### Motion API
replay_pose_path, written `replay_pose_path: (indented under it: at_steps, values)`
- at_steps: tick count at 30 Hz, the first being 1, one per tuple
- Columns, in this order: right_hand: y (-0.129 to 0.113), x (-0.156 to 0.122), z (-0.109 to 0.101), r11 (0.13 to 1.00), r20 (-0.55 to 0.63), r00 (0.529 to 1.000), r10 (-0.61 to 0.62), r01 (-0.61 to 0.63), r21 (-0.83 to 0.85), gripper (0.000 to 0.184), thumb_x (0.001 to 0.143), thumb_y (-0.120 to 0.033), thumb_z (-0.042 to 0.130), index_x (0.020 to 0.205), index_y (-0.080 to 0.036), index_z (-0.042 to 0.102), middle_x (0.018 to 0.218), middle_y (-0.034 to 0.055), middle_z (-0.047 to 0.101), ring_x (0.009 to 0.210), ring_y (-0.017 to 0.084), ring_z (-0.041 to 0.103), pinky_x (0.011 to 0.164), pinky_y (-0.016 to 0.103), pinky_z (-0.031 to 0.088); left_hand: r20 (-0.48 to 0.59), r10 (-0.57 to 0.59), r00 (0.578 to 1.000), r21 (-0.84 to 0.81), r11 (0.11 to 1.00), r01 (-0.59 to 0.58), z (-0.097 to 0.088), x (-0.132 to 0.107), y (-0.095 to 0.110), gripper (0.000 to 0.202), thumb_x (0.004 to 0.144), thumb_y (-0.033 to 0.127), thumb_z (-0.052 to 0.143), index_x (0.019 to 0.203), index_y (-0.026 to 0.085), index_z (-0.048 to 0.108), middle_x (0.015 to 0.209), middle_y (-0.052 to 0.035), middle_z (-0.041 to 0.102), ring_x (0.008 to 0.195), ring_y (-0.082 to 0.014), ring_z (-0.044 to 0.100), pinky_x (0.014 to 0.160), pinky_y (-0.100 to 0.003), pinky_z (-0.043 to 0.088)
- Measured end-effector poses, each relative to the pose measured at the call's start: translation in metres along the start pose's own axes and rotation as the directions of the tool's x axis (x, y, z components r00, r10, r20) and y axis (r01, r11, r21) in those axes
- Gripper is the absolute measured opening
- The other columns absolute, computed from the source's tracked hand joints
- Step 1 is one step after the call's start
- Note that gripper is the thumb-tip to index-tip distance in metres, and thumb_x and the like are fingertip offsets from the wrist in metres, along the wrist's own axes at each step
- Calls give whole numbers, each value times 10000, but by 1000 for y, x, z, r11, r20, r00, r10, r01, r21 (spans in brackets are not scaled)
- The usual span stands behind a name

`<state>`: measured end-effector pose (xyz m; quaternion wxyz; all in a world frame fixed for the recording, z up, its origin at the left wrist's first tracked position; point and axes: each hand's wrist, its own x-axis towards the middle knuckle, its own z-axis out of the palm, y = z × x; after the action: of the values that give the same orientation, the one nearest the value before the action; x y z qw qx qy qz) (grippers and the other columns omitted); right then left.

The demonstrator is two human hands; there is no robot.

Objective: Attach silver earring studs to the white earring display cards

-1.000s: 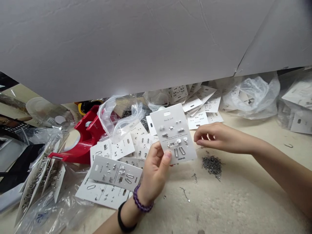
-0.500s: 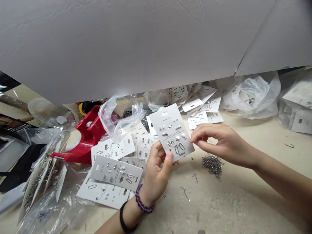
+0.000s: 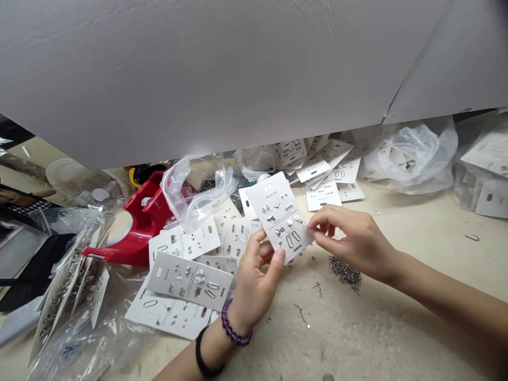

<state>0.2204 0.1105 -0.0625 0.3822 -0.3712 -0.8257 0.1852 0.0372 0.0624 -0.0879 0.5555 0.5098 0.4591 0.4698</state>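
Observation:
My left hand (image 3: 257, 286) grips a white earring card (image 3: 268, 198) by its lower edge, thumb on the front and fingers behind. Several small silver earrings are mounted on this card, two long oval ones near its bottom. At the card's lower right edge, the thumb and forefinger of my right hand (image 3: 353, 238) are pinched together; anything between them is too small to make out. Below that hand lies a heap of tiny silver metal pieces (image 3: 344, 270), partly covered by it. More filled earring cards (image 3: 190, 280) overlap on the table to the left.
A red tape dispenser (image 3: 146, 222) stands at left beside a clear plastic bag (image 3: 194, 190). Loose cards (image 3: 323, 169) pile up at the back, near another bag (image 3: 413, 159). A small chain (image 3: 302, 316) lies in front. A large white panel (image 3: 238, 79) overhangs the table.
My right hand has moved slightly left and down, staying at the card's edge. The held card has shifted and turned a little. A small ring on the table now shows beyond my right hand.

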Motion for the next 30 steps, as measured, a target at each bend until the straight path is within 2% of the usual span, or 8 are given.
replay_pose_path:
  at_steps: [10,19,27,30]
  values:
    - [-4,2,-2,975,89,979,181,-191,114,79,772,-121,497,757,-169,558,719,10,595,598,98,518,543,235,439,11,-31,999,-22,999,31,0,-1,0,393,835,250,481,1204,191,359,1116,-112,592,948,-191,595,774,-330,528]
    - [-4,2,-1,931,134,945,298,-319,179,53,760,-116,525,749,-156,558,689,1,590,560,84,498,508,213,417,38,-33,999,-17,999,34,0,0,1,390,835,245,484,1203,193,367,1156,-119,566,1008,-209,569,822,-368,516]
    - [-3,6,-3,803,245,859,449,-509,311,54,773,-209,547,773,-155,543,699,7,575,568,85,486,495,209,395,36,-34,999,-28,999,35,1,0,3,391,830,243,490,1196,186,364,1157,-120,567,996,-208,576,817,-363,516]
    - [3,7,-1,671,306,809,503,-588,452,110,744,-236,590,780,-155,524,704,2,559,559,74,470,472,194,382,34,-54,998,-65,996,56,1,2,4,379,833,251,484,1186,188,361,1128,-115,586,966,-202,590,760,-331,532]
